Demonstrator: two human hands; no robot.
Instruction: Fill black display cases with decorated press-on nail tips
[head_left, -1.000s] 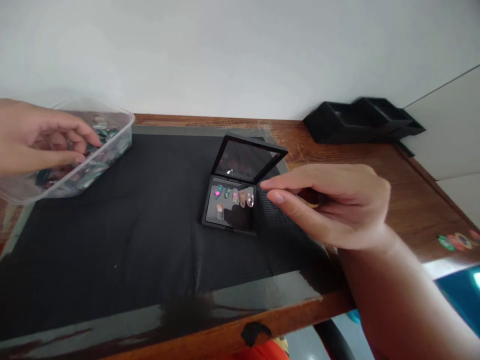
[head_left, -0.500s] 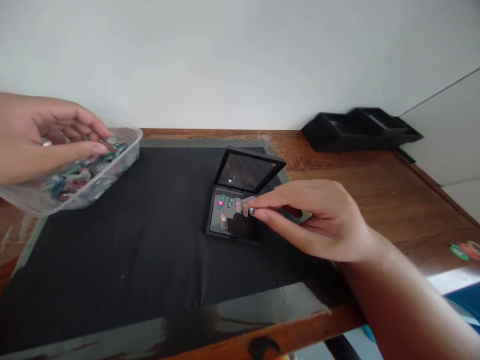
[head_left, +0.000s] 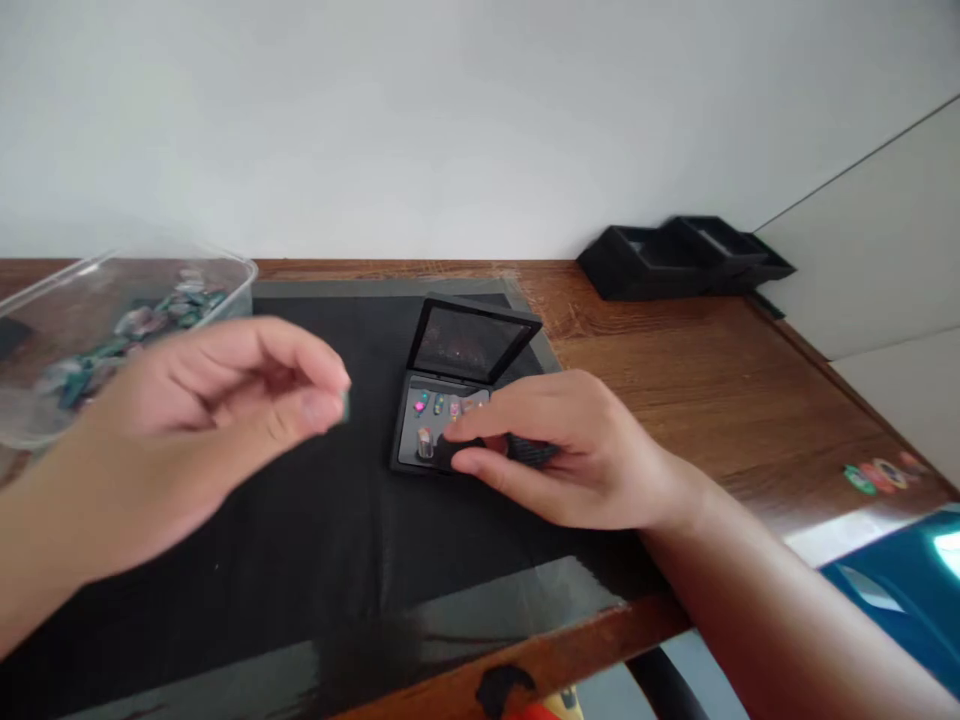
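Observation:
My left hand (head_left: 232, 410) is raised over the black mat, thumb and forefinger pinched on a small greenish press-on nail (head_left: 346, 404); only its edge shows. Over the right part of a small black case (head_left: 399, 440) hovers my right hand (head_left: 555, 450), with a gap between thumb and forefinger and nothing visible in it. The case's windowed lid (head_left: 476, 345) stands raised. Inside, decorated press-on nails lie in an upper row, among them one with a pink spot (head_left: 419, 407). A single clear nail (head_left: 425, 442) lies below. My right fingers hide the rest.
A clear plastic tub (head_left: 251, 275) with many loose nails (head_left: 135, 325) stands at the left, partly behind my left hand. Black stepped trays (head_left: 675, 260) sit at the back right against the wall. Colourful rings (head_left: 874, 475) lie near the right table edge. Tape borders the black mat (head_left: 322, 560).
My left hand has come out of the tub and moved right, carrying a small nail. My right thumb and forefinger have parted and shifted left over the case's lower row. The view has shifted slightly.

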